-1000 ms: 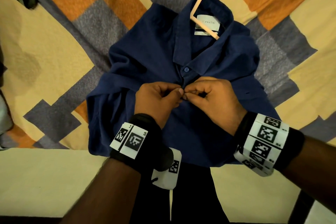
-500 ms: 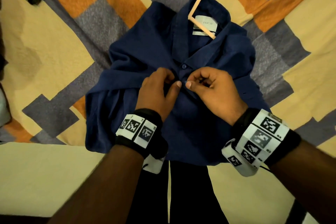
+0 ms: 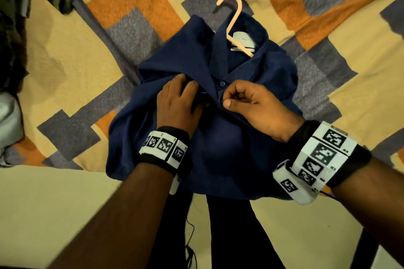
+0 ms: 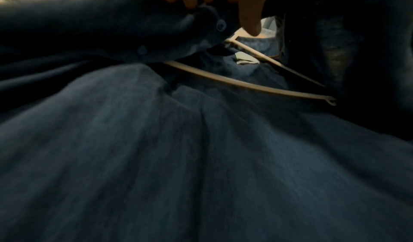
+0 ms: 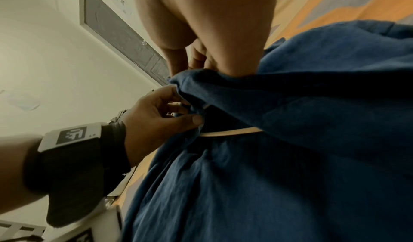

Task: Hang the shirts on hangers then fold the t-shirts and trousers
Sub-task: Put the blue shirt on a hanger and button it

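The navy blue button-up cotton shirt [image 3: 218, 98], soft and limp, lies on the patchwork bed cover [image 3: 72, 61] over a cream plastic hanger [image 3: 235, 22]. Each placket edge is pinched, by left hand [image 3: 177, 102] and right hand [image 3: 253, 105]; it is best gripped there.

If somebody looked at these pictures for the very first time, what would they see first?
Probably the blue shirt in the middle of the bed, with a pale hanger poking out of its collar. Both hands work at its front: the left hand holds one edge, the right hand pinches the other, just below a button. Under it all lies a bright blanket of orange, grey and yellow blocks.
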The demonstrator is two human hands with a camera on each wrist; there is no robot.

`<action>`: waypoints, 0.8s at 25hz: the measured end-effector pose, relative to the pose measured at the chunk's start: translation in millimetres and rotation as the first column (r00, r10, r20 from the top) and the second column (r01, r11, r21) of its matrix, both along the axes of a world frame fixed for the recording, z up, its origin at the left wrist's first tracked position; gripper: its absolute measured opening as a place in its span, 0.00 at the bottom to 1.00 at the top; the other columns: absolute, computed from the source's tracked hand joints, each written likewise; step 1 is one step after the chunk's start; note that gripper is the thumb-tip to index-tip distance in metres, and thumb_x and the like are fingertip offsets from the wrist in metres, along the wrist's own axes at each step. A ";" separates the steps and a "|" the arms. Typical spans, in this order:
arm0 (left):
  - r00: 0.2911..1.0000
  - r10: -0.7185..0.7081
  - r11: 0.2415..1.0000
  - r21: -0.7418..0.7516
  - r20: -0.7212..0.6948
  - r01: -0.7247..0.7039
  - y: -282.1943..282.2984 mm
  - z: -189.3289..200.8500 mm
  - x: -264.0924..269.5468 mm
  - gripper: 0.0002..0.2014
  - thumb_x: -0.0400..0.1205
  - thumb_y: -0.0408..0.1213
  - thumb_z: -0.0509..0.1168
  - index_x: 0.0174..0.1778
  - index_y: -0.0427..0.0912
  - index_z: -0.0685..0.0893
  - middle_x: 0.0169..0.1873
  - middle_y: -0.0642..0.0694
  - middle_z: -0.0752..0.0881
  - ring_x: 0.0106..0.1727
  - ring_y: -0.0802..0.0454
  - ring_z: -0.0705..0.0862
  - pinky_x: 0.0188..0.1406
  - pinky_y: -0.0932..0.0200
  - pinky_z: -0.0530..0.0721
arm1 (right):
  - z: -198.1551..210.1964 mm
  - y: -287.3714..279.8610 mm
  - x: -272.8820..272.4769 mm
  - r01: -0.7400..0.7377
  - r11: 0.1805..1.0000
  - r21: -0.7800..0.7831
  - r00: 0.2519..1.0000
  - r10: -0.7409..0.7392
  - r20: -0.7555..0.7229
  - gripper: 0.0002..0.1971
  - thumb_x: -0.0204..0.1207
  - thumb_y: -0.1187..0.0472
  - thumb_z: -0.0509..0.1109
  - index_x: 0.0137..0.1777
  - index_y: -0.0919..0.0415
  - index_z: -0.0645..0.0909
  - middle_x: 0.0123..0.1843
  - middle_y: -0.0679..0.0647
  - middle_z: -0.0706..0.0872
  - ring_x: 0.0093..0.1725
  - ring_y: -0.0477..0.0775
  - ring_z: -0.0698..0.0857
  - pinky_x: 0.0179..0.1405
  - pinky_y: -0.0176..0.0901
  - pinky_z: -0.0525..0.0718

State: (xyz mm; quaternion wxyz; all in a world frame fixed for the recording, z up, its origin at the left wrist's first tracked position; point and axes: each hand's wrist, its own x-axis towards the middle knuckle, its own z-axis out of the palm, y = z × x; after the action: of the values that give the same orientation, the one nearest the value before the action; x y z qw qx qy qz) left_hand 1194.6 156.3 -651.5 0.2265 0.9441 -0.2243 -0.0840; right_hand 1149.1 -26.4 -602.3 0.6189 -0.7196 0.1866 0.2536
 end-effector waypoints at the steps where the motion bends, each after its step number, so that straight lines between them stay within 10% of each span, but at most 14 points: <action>1: 1.000 0.005 0.999 -0.045 -0.005 -0.005 -0.3 3.7 4.5 0.15 0.71 0.43 0.68 0.50 0.41 0.79 0.53 0.35 0.84 0.50 0.37 0.81 0.47 0.47 0.77 | 3.5 2.3 1.3 -0.007 1.000 0.019 1.000 0.007 -0.004 0.07 0.80 0.67 0.68 0.43 0.56 0.79 0.37 0.51 0.81 0.38 0.44 0.77 0.42 0.35 0.77; 8: 0.910 0.064 0.934 -0.297 -0.409 -0.199 24.3 52.8 18.6 0.08 0.79 0.32 0.61 0.49 0.34 0.84 0.38 0.44 0.85 0.39 0.52 0.82 0.40 0.62 0.78 | 26.9 12.5 -7.1 -0.201 0.971 -0.128 0.979 0.202 -0.006 0.05 0.79 0.58 0.71 0.50 0.55 0.77 0.40 0.48 0.81 0.38 0.45 0.79 0.41 0.39 0.78; 10: 0.917 0.017 0.959 -0.254 -0.397 -0.128 46.6 73.5 31.1 0.07 0.79 0.32 0.64 0.49 0.35 0.84 0.39 0.48 0.83 0.39 0.58 0.79 0.40 0.69 0.72 | 34.9 2.9 -13.2 -0.336 0.847 -0.413 0.936 0.350 -0.044 0.09 0.76 0.58 0.74 0.51 0.55 0.77 0.43 0.46 0.83 0.45 0.52 0.84 0.44 0.47 0.81; 14: 0.940 -0.049 0.999 -0.026 -0.337 0.043 76.3 98.8 65.9 0.07 0.77 0.34 0.72 0.46 0.35 0.88 0.44 0.36 0.87 0.48 0.43 0.84 0.47 0.60 0.72 | 58.6 -5.6 -29.3 -0.030 0.843 -0.538 0.984 0.119 0.132 0.05 0.74 0.62 0.75 0.41 0.54 0.82 0.38 0.44 0.83 0.38 0.43 0.81 0.40 0.36 0.77; 20: 0.939 0.226 0.968 0.165 -0.260 -0.188 78.1 81.7 66.2 0.10 0.77 0.33 0.68 0.53 0.41 0.88 0.49 0.36 0.88 0.54 0.35 0.84 0.54 0.51 0.79 | 55.2 55.9 -27.3 -0.198 0.699 -0.687 0.964 0.264 -0.009 0.01 0.76 0.56 0.71 0.45 0.51 0.83 0.45 0.49 0.81 0.50 0.57 0.79 0.50 0.53 0.78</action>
State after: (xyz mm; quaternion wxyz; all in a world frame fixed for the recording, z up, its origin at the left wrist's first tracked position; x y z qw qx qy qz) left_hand 1260.7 234.4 -569.7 0.1974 0.9548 -0.0833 -0.2062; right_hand 1121.7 29.5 -547.1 0.2823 -0.9245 0.1467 0.2101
